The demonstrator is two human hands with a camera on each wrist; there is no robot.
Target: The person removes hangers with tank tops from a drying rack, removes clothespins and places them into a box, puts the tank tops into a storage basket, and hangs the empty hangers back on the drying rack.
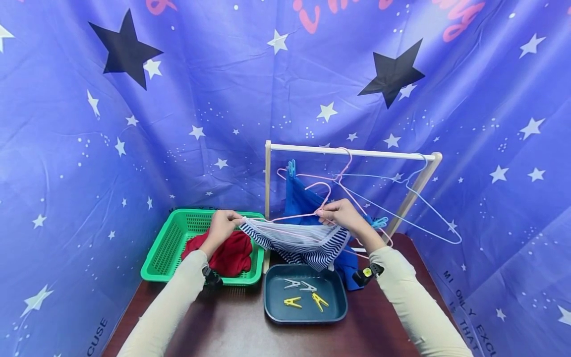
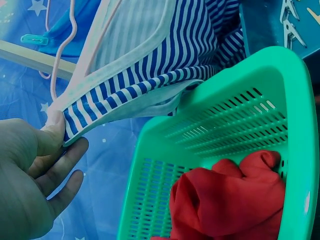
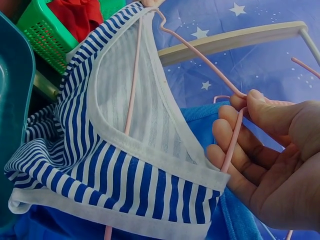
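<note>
A navy-and-white striped top [image 1: 327, 253] with white trim stretches between the two hands. A pink hanger [image 1: 292, 216] runs through it, its lower bar showing inside the wide opening [image 3: 134, 90]. My left hand [image 1: 221, 228] pinches the top's left corner at the hanger's end, between thumb and forefinger in the left wrist view. With thumb and fingers, my right hand [image 1: 343, 216] grips the pink hanger just below its hook. The top's other corner hangs by the hanger's right arm, beneath the right fingers [image 3: 240, 142].
Behind stands a rack [image 1: 348, 151] with a blue garment [image 1: 301, 198] clipped on another pink hanger, and a bare light-blue hanger [image 1: 401, 218]. A green basket [image 1: 153, 258] holds red cloth [image 1: 229, 253]. In front, a dark tray [image 1: 272, 315] contains several yellow and grey clothespins [image 1: 292, 302].
</note>
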